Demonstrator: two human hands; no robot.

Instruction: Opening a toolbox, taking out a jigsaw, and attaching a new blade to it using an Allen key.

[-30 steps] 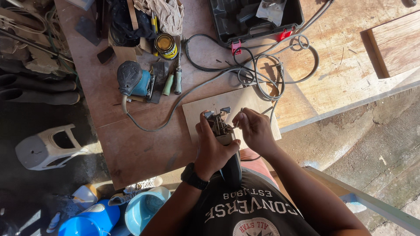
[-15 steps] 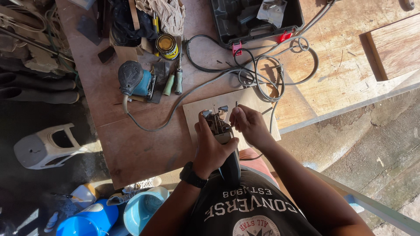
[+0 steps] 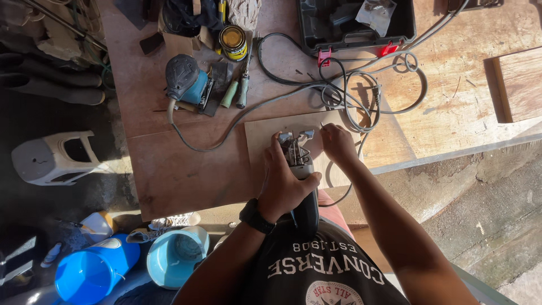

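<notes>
My left hand (image 3: pixel 285 183), with a black watch at the wrist, grips a dark power tool (image 3: pixel 307 212) whose metal head (image 3: pixel 294 148) points away from me. The head rests over a small pale wooden board (image 3: pixel 262 141) lying on the plywood workbench (image 3: pixel 186 169). My right hand (image 3: pixel 337 144) sits just right of the metal head, fingers curled with the tips down on the board. Whether it pinches something small is too fine to tell.
A blue sander (image 3: pixel 186 82), two screwdrivers (image 3: pixel 237 90), a yellow tin (image 3: pixel 233 40) and looped grey cables (image 3: pixel 361 93) lie behind the board. An open black tool case (image 3: pixel 355 22) stands at the back. A white stool (image 3: pixel 53 158) and blue buckets (image 3: pixel 178 254) are on the floor at the left.
My right hand has shifted slightly right, off the tool's metal head and onto the board beside it. My left hand keeps its grip on the tool.
</notes>
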